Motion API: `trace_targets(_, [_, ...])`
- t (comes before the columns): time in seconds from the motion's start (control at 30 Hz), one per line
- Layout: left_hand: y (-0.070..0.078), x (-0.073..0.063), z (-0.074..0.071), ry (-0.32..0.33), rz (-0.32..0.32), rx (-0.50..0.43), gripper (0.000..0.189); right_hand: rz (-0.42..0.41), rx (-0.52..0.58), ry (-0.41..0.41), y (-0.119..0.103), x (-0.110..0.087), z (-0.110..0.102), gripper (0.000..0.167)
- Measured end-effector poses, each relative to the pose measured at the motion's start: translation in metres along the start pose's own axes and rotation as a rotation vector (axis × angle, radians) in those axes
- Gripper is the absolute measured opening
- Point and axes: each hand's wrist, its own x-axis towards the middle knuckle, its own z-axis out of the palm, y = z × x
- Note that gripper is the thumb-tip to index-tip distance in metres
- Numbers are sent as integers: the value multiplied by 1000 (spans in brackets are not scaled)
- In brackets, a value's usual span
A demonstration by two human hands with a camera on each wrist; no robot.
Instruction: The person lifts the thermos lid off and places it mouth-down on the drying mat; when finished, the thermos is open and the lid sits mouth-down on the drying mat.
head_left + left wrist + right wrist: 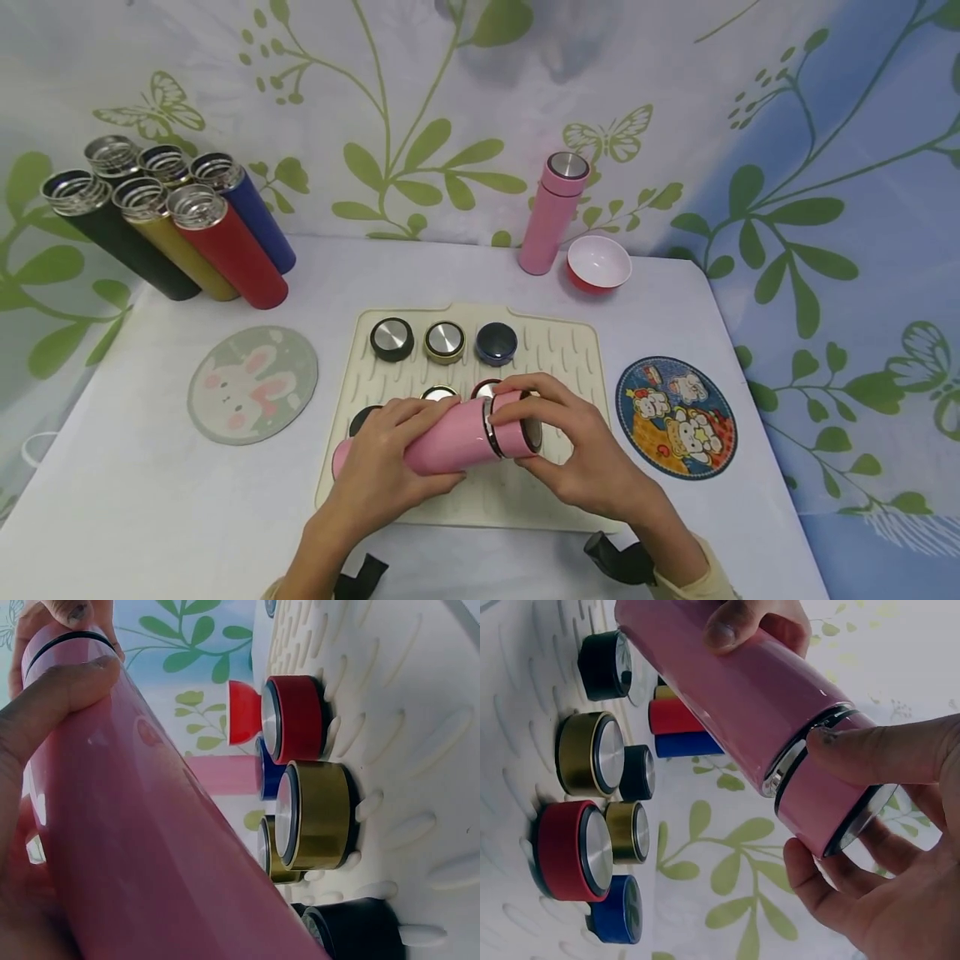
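A pink thermos flask point(450, 443) lies tilted across both hands above the cream ridged mat point(480, 508). My left hand point(386, 471) is wrapped round its body. At the other end my right hand point(581, 446) grips the pink lid point(817, 802) between thumb and fingers. A strip of silver neck point(780, 769) shows between lid and body in the right wrist view. Loose lids stand on the mat: black point(392, 338), gold point(445, 341) and blue point(496, 343) at the back. Nearer, another gold lid point(322, 814), a red lid point(296, 720) and a black lid point(604, 666) are partly hidden in the head view.
Several lidless flasks, among them a red flask point(232, 250), cluster at the back left. A lidded pink flask point(553, 218) stands at the back beside a red-and-white bowl point(597, 265). Round mats lie left, with a rabbit mat point(252, 385), and right, with a cartoon mat point(677, 418).
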Motion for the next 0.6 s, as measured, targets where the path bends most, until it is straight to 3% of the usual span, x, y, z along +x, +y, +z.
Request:
trace_targets(0.1, [-1, -1, -2, -10, -13, -24, 78, -31, -3, -1, 0, 1, 1, 60])
trace_targets(0.23, [-5, -3, -2, -41, -46, -149, 79, -54, 19, -19, 0, 1, -4, 61])
trace_targets(0.4, [-12, -8, -7, -7, -83, -299, 79, -25, 16, 5, 5, -1, -16, 63])
trace_targets(0.6, [-15, -11, -17, 38, -131, -307, 78, 48, -64, 18, 17, -5, -19, 68])
